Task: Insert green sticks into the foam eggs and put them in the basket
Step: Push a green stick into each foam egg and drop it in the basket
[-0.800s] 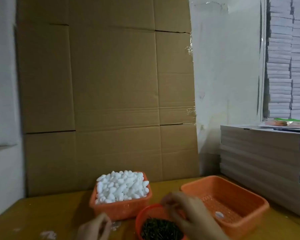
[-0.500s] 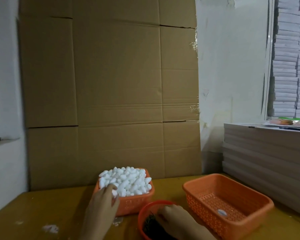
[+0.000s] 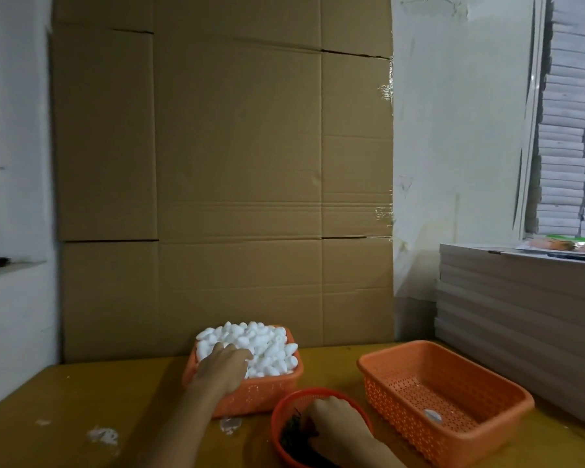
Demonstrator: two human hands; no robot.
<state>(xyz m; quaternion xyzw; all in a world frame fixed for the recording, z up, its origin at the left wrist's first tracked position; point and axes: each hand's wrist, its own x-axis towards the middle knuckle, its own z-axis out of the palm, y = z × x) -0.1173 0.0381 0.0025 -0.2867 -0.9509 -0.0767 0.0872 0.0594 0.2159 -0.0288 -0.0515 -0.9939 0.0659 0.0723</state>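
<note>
A rectangular orange basket (image 3: 271, 390) at centre is heaped with white foam eggs (image 3: 267, 346). My left hand (image 3: 222, 368) lies on the left side of that heap with its fingers bent down among the eggs; what they hold is hidden. A round red bowl (image 3: 279, 412) of dark green sticks (image 3: 293, 434) stands at the front. My right hand (image 3: 336, 422) is inside it, its fingertips buried in the sticks. To the right an orange basket (image 3: 487, 383) holds one white foam egg (image 3: 432, 415) on its floor.
Everything stands on a yellow-brown table (image 3: 81, 400) with white crumbs (image 3: 103, 435) at the front left. A cardboard sheet (image 3: 233, 180) leans on the wall behind. Stacked grey boards (image 3: 520, 315) rise at the right, close to the right basket.
My left hand has moved up from the table's front onto the egg heap. My right hand has dropped from above the bowl's rim down into the sticks.
</note>
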